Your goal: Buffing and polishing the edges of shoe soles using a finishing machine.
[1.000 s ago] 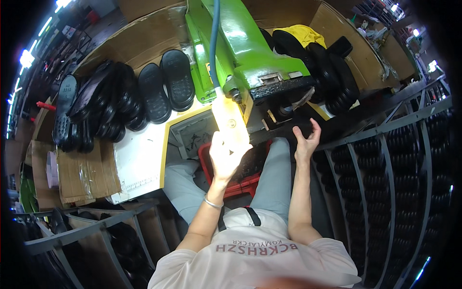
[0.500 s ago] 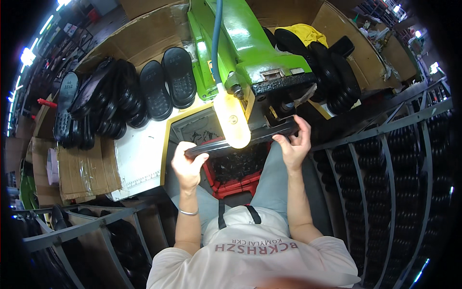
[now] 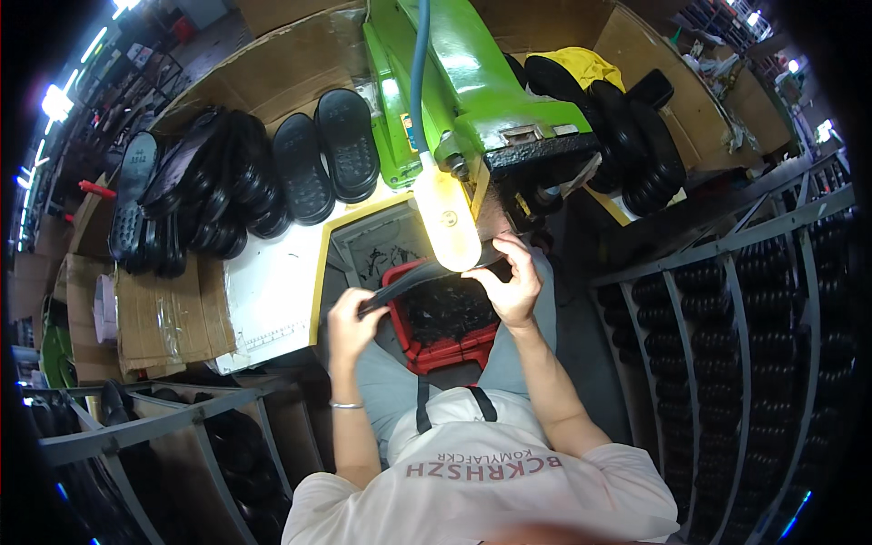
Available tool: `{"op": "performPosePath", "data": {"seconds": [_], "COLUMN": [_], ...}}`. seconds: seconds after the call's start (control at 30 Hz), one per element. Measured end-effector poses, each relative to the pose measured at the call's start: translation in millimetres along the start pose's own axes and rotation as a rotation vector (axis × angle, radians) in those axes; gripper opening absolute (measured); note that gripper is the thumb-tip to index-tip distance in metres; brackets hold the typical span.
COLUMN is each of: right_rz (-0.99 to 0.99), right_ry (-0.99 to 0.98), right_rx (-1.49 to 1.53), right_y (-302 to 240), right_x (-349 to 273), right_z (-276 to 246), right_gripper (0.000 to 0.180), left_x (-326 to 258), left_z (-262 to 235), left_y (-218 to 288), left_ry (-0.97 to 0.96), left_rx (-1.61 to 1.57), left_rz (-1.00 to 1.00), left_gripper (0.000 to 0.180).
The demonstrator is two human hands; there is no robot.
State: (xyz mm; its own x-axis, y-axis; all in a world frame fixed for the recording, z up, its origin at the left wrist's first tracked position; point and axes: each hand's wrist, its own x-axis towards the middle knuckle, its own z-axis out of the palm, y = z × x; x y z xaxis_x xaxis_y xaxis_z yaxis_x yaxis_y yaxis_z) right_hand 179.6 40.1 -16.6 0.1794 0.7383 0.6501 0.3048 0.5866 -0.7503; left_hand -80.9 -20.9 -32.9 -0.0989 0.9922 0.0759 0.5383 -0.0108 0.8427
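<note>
A black shoe sole [image 3: 401, 283], seen nearly edge-on, is held between my two hands below a glowing lamp [image 3: 447, 222]. My left hand [image 3: 350, 318] pinches one end of it, thumb on the near side. At the other end my right hand [image 3: 510, 283] is closed on it, fingers at the far edge and thumb towards me. The sole looks slightly bowed, and the lamp covers part of it. Just beyond stands a green machine [image 3: 509, 77] with a dark head [image 3: 536, 156], right of the lamp.
Black soles [image 3: 213, 182] are heaped on the white tabletop [image 3: 265, 304] at the left, with two single soles [image 3: 348, 145] propped beside the machine. More soles [image 3: 649, 145] lie at the right. A red container [image 3: 407, 350] holding black scraps sits between my knees. Metal racks [image 3: 668, 300] flank me.
The sole has gone from nearly straight to bowed and turned more edge-on. My right hand has moved left, closer to my left hand, which has shifted slightly down.
</note>
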Motion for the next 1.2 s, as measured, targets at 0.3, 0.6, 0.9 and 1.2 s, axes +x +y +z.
{"op": "performPosePath", "data": {"seconds": [0.3, 0.6, 0.9, 1.2], "right_rz": [0.197, 1.099, 0.455, 0.221], "right_ry": [-0.068, 0.063, 0.205, 0.002], "right_rx": [0.32, 1.005, 0.042, -0.192], "right_y": [19, 132, 71, -5], "right_x": [-3, -91, 7, 52], "right_z": [-5, -32, -105, -85], "right_gripper": [0.058, 0.04, 0.037, 0.04], "left_x": [34, 23, 27, 16], "left_z": [101, 159, 144, 88], "left_y": [60, 63, 66, 33], "left_ry": [0.237, 0.158, 0.122, 0.172], "left_rx": [-0.231, -1.092, -1.001, -1.117], "left_rz": [0.297, 0.086, 0.135, 0.098], "left_gripper": [0.039, 0.043, 0.05, 0.057]}}
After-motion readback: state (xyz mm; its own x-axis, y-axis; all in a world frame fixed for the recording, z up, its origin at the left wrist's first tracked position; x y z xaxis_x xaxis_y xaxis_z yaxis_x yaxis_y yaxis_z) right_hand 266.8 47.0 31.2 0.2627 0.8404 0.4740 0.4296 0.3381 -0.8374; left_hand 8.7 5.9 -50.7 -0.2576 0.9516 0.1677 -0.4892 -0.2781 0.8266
